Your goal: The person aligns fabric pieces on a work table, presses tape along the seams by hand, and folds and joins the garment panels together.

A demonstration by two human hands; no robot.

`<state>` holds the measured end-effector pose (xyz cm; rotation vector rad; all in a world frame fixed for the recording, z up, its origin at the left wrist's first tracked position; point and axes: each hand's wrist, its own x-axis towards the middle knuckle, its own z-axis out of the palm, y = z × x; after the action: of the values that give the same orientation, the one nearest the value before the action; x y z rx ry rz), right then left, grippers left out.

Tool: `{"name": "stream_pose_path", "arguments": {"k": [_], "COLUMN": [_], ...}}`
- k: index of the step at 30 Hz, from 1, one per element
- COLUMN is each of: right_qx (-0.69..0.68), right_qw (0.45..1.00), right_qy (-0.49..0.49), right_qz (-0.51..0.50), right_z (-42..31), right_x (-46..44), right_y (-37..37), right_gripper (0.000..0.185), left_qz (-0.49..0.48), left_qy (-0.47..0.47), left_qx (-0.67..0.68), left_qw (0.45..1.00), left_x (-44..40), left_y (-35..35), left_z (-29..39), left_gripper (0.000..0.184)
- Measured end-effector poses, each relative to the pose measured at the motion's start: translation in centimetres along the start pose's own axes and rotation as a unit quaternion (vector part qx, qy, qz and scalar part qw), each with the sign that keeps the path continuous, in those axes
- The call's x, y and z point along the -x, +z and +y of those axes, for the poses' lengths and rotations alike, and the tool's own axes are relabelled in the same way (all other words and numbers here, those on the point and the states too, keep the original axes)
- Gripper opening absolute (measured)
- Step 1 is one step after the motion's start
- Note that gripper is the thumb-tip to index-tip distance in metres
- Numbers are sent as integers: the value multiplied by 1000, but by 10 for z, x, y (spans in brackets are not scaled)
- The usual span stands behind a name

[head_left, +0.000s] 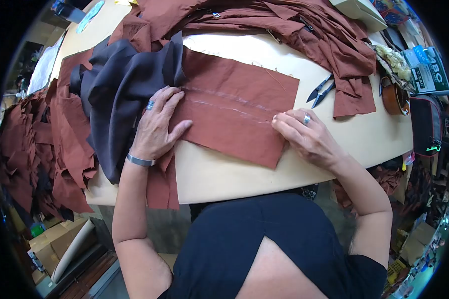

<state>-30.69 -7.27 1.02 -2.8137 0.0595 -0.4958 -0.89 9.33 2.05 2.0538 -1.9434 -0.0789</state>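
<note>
A rust-coloured cloth piece (229, 107) lies on the pale table (214, 182), with two whitish chalk-like lines running across it. My left hand (157, 122) rests on its left part, thumb spread from the other fingers, beside a dark cloth (117, 94) bunched at the left. At the right end of the lines, my right hand (304, 134) has its fingers pressed together at the cloth; what they pinch, if anything, is too small to make out. Dark-bladed scissors (320, 92) lie just beyond my right hand.
Rust garments with zips (284, 27) are heaped along the far side. More rust cloth (70, 139) hangs over the left edge. At the right are a brown tape roll (395, 97), a green and white box (426, 71) and a black case (427, 124).
</note>
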Motion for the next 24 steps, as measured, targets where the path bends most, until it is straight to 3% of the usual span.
{"name": "stream_pose_path", "arguments": {"k": [4, 6, 7, 8, 9, 11, 12, 13, 14, 15, 17, 20, 22, 24], "right_qx": [-16, -80, -167, -218, -269, -257, -229, -158, -339, -384, -339, -300, -344, -402], "right_qw": [995, 980, 956, 943, 927, 942, 926, 955, 895, 874, 895, 917, 896, 873], "right_qy": [-2, 46, 70, 92, 115, 76, 89, 118, 183, 216, 263, 247, 271, 276], "right_qz": [95, 175, 232, 233, 234, 201, 287, 223, 225, 205, 122, 91, 69, 31], "right_z": [18, 13, 8, 1, -5, 9, 25, 39, 40, 56, 89, 124, 114, 110], "right_x": [-24, -40, -52, -63, -73, -92, -106, -115, -132, -141, -149, -148, -150, -152], "right_y": [1, -15, -25, -43, -60, -73, -65, -74, -73, -63, -29, 15, 14, 15], "right_gripper": [42, 52, 49, 44, 40, 48, 45, 39, 37, 36, 40, 39, 41, 41], "left_qz": [-65, -71, -75, -70, -28, -36, -62, -84, -69, -51, -69, -51, -44, -48], "left_qy": [26, 35, 40, 62, 75, 15, -29, -121, -178, -231, -266, -285, -299, -300], "left_qx": [10, -25, -41, -39, -18, 85, 124, 196, 324, 443, 591, 647, 672, 665], "left_qw": [998, 997, 996, 995, 997, 996, 990, 969, 927, 865, 758, 705, 676, 682], "left_x": [0, 1, 3, 6, 6, 9, 3, 2, 0, -3, -2, -2, -1, 0], "left_y": [-15, -23, -25, -24, -24, -24, -35, -40, -36, -32, -27, -26, -25, -23], "left_z": [2, 11, 16, 20, 28, 49, 62, 70, 70, 70, 64, 67, 68, 64], "left_gripper": [82, 80, 80, 71, 50, 32, 16, 13, 17, 23, 28, 29, 30, 30]}}
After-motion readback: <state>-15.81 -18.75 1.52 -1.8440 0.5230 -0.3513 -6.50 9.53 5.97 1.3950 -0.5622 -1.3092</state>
